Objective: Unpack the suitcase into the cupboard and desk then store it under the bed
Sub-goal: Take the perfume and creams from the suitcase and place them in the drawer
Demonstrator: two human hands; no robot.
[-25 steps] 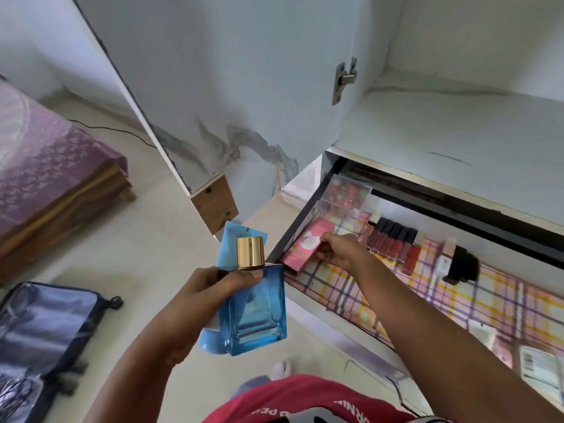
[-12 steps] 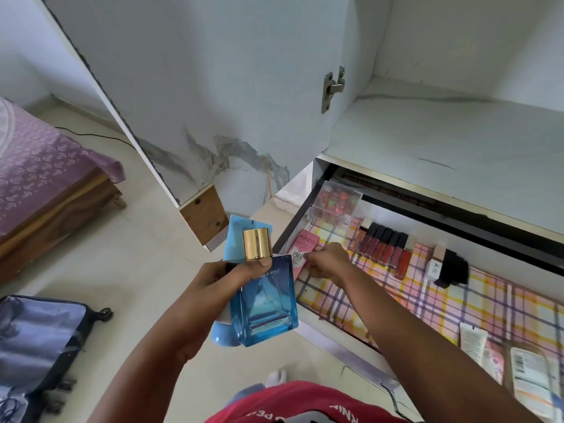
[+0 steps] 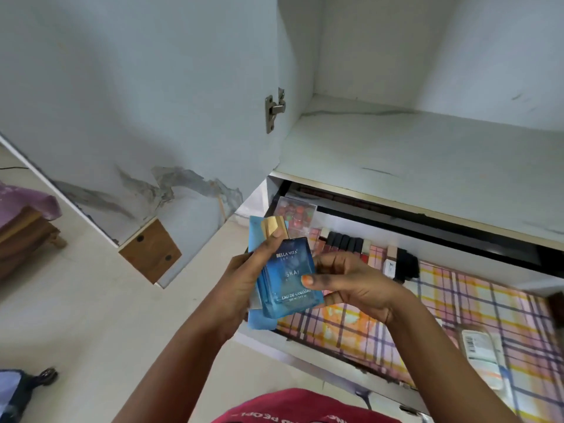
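A blue glass cologne bottle (image 3: pixel 287 279) with a gold cap (image 3: pixel 272 228) is held upright in front of the open cupboard drawer (image 3: pixel 457 303). My left hand (image 3: pixel 244 282) grips the bottle from the left together with a flat blue packet (image 3: pixel 254 233) behind it, forefinger up at the cap. My right hand (image 3: pixel 351 282) has its thumb on the bottle's front and its fingers behind the right edge. The open suitcase (image 3: pixel 15 392) shows only as a corner with a wheel at the bottom left.
The drawer is lined with checked paper and holds a clear box of small round items (image 3: pixel 296 213), a row of lipsticks (image 3: pixel 345 244), small boxes (image 3: pixel 399 265) and tubes (image 3: pixel 482 355). Above it lies a bare white shelf (image 3: pixel 427 148). The cupboard door (image 3: pixel 137 102) stands open at left; a bed (image 3: pixel 24 224) is far left.
My right hand has left the pink box in the drawer and come back onto the cologne bottle. The bottle has risen and turned its label toward me.
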